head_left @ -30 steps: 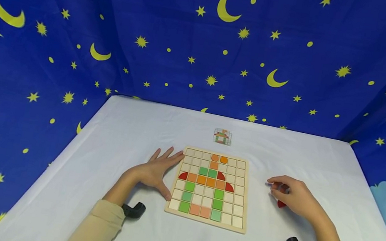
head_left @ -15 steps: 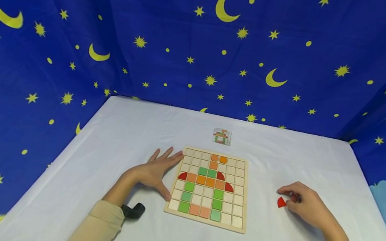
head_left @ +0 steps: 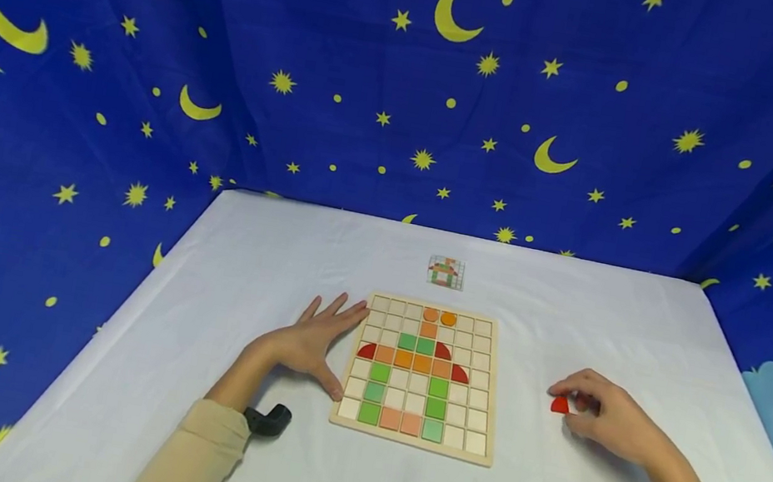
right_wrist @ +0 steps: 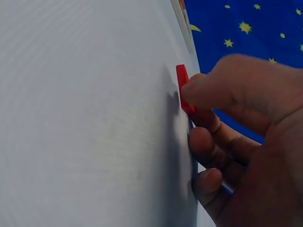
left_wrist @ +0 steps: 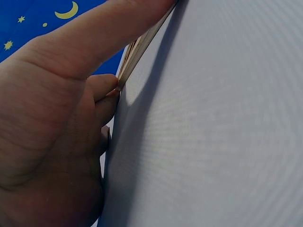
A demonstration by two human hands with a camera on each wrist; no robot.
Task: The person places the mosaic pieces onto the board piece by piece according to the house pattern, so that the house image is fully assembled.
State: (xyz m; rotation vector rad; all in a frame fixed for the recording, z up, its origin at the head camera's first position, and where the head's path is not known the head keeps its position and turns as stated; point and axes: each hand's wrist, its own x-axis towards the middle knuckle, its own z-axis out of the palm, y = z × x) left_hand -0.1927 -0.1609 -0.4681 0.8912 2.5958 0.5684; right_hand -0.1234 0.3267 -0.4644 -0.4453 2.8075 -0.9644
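A wooden grid board (head_left: 489, 426) lies flat on the white table, with green, orange, pink and red tiles set in some of its squares. My left hand (head_left: 306, 344) is spread at the board's left edge, thumb and fingertips touching the rim. Right of the board, my right hand (head_left: 616, 421) pinches a red quarter-round tile (head_left: 560, 404) between thumb and fingers. In the right wrist view the red tile (right_wrist: 183, 87) stands out past the thumb, close to the cloth. The left wrist view shows the left thumb (left_wrist: 80, 38) against the board's side.
A small picture card (head_left: 445, 272) with a coloured grid pattern lies behind the board. The white cloth-covered table (head_left: 265, 239) is bounded by blue curtains (head_left: 354, 59) with yellow moons and stars. Black wrist-camera mounts (head_left: 268, 421) sit at both wrists.
The right hand has shifted rightward, away from the board, over the second. The red tile has turned in its fingers and shows more clearly. The left hand and board stay in place.
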